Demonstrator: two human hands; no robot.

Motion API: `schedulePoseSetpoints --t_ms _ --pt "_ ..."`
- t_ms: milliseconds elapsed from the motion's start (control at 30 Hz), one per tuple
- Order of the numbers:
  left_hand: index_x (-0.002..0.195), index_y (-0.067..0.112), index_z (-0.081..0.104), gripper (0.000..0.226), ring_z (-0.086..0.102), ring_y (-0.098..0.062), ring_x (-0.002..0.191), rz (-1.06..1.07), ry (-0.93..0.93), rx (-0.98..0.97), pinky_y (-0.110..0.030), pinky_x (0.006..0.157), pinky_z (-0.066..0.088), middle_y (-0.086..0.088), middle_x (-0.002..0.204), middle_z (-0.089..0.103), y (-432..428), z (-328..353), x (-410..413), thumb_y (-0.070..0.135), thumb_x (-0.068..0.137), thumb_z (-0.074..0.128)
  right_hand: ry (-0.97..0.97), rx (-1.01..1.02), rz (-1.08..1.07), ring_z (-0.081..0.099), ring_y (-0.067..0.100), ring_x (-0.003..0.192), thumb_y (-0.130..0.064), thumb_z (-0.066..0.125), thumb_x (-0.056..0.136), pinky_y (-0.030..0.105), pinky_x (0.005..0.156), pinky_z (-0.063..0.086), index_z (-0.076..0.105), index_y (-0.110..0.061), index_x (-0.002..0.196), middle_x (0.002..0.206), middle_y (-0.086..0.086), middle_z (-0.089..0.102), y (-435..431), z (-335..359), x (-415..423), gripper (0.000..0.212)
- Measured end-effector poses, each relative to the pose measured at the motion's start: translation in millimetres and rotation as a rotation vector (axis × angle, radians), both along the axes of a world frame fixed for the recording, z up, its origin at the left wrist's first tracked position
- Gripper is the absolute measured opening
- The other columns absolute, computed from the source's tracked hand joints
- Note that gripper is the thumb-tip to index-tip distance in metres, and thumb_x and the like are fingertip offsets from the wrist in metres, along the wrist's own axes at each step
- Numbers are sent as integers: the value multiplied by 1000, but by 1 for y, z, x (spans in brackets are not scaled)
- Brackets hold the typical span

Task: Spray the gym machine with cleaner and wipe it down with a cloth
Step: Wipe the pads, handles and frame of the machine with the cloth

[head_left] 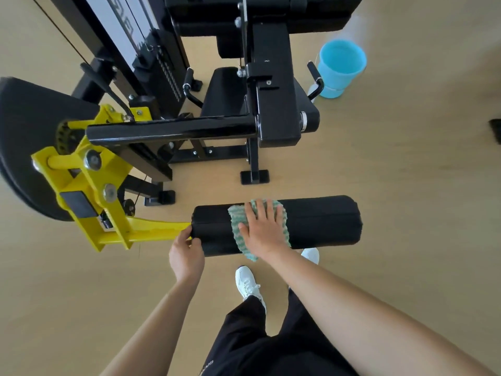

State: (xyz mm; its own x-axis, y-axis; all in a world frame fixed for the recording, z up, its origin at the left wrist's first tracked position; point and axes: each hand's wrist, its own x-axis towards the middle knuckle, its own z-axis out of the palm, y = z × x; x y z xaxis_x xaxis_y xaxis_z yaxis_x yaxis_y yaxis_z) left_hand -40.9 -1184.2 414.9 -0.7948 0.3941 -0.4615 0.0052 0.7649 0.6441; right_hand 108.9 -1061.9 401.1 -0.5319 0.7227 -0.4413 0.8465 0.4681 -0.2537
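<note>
Gym machine (271, 104) stands on the tan floor (406, 185), its black roller pad (325, 221) lying crosswise nearest the person. One green-and-white cloth (235, 215) drapes over the pad's top. The right hand (264, 229) presses it flat, fingers straight and spread. The left hand (187, 253) curls round the pad's left end, where the single yellow arm (151, 230) meets it. Well beyond the pad stands one blue bucket (341, 63); on the pad's near side are two white shoes (248, 283), one partly hidden under it.
</note>
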Motion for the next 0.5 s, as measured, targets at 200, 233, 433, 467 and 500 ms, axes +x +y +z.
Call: schedulePoseSetpoints --t_ms 200,233,433,467,500 --pt "111 21 74 33 65 -28 99 151 -139 59 -36 85 48 -2 102 74 -26 -3 15 9 95 47 67 -25 335 -26 40 153 -46 35 109 56 123 -20 -13 -27 163 168 13 -26 -46 -3 -51 75" --pt "105 26 74 32 66 -27 101 159 -170 80 -39 89 51 0 101 75 -31 -4 15 12 94 48 73 -11 355 -27 40 153 -46 37 109 56 123 -18 -14 -28 163 168 13 -28 -50 -6 -52 76" --pt "100 33 75 30 69 -22 106 134 -266 114 -46 100 54 5 102 76 -38 -5 3 29 84 50 63 129 285 -19 37 156 -59 20 107 53 125 -15 -14 -28 163 170 19 -15 -32 -13 -10 72" --pt "100 32 75 30 69 -23 106 125 -273 112 -47 100 54 2 102 76 -38 -5 1 32 82 51 61 140 234 -15 37 157 -61 15 107 52 125 -12 -9 -25 164 170 20 -11 -28 -14 0 72" --pt "99 31 74 30 69 -24 106 116 -273 114 -48 100 53 0 101 75 -38 -5 0 35 81 51 60 147 177 -11 36 157 -62 10 106 52 126 -9 -4 -23 165 170 19 -7 -24 -13 11 72"
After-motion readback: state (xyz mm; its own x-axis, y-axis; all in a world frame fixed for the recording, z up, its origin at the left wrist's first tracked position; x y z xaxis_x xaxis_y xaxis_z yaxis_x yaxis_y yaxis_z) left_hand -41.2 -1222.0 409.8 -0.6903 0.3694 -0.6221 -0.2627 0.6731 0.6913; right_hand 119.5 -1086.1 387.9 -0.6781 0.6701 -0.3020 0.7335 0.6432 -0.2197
